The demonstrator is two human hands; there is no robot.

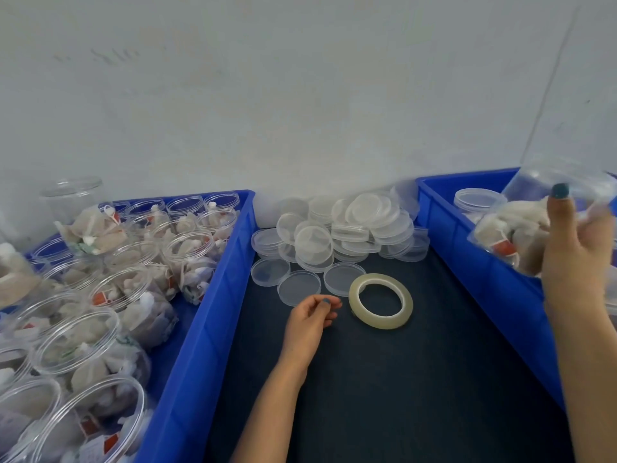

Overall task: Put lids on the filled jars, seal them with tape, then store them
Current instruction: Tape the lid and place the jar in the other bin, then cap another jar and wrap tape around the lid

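Right hand point(574, 248) grips a clear jar point(521, 228), thumb curled across it, tilted over the right blue bin point(484, 279). Pale packets inside; outline blurred. Left hand point(310, 319) rests loosely curled, holding nothing, on the dark mat point(400, 379) just beside the tape roll point(384, 322). Loose lids point(350, 228) are heaped beyond, between both bins.

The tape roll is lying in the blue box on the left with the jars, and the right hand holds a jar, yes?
Not quite. The head view shows the tape roll lying on the dark mat, outside the left blue box. The right hand does hold a jar.
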